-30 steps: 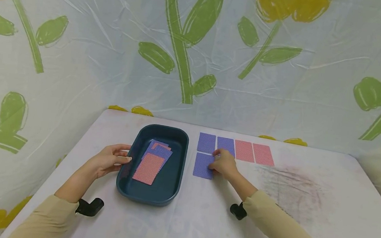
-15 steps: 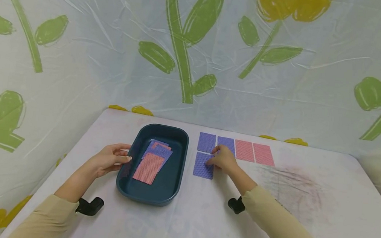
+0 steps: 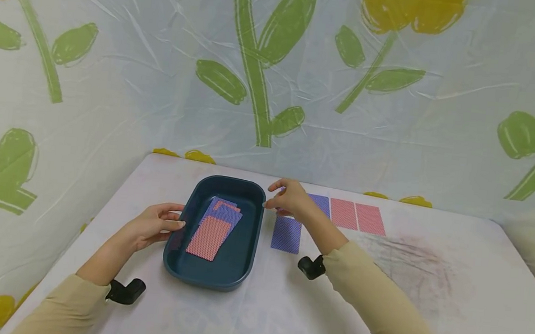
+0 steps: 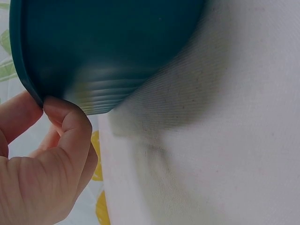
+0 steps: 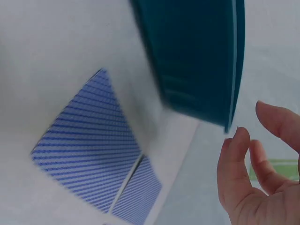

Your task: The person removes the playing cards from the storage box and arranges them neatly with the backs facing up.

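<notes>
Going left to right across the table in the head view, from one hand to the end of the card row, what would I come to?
Left hand → dark teal tray → right hand → blue-backed playing card → first red-backed playing card → second red-backed playing card.

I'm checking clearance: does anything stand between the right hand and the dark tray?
Nothing visible does: the right hand is close beside the tray; whether they touch is unclear. The front blue card lies lower, flat on the table.
</notes>
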